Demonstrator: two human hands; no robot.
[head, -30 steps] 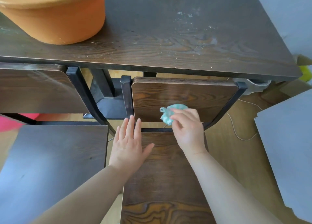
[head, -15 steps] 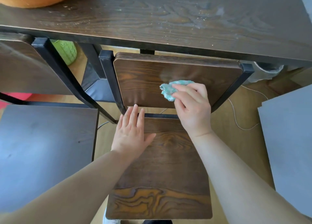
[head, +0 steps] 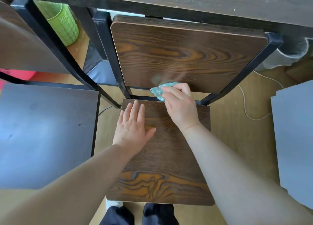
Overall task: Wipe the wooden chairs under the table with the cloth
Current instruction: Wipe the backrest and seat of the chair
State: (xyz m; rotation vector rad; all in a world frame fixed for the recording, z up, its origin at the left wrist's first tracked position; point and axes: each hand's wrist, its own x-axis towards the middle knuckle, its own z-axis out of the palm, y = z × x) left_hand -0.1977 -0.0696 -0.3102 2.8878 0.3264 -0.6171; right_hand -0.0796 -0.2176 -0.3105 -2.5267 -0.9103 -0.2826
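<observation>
The cloth (head: 160, 90), a small crumpled teal wad with a nubby weave, sits against the bottom edge of the middle chair's backrest (head: 186, 55). The right hand (head: 181, 106) pinches it with curled fingers, which hide most of it. At seven o'clock of the cloth, the left hand (head: 132, 126) lies flat on the seat (head: 166, 157), fingers straight and together, thumb spread.

Backrest and seat are round-cornered slabs of dark brown wood with bold orange grain. A faint pale smear shows just above the cloth. A black square-tube frame (head: 245, 68) carries them.

At twelve o'clock the table (head: 220, 1) shows only its dark, speckled edge, cut off by the picture's top. At nine o'clock a second chair (head: 45, 131) has a smoother seat with a dull sheen, cut off at the left. At eleven o'clock a green patterned bin (head: 62, 23) stands partly behind frame bars. At three o'clock a white cord (head: 245, 106) loops on the floor beside a flat grey board (head: 294, 131), also cut off.
</observation>
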